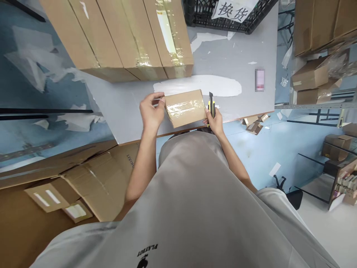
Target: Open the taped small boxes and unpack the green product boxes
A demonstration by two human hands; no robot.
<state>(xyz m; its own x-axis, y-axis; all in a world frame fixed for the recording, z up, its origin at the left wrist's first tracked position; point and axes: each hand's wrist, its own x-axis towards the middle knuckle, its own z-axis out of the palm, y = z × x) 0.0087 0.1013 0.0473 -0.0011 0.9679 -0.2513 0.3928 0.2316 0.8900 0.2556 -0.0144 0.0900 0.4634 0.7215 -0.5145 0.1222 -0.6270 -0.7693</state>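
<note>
A small cardboard box (185, 108), wrapped in clear tape, lies near the front edge of the grey table (237, 67). My left hand (150, 111) grips its left end, fingers curled over the top edge. My right hand (214, 121) is at the box's right end, closed round a yellow-and-black utility knife (211, 104) that points away from me, upright beside the box.
Several long cardboard cartons (122, 37) lie on the table's far left. A black plastic crate (223, 15) with a paper sign stands at the back. Flattened cardboard (83, 178) lies on the floor at left. Shelves with boxes (315, 78) stand at right.
</note>
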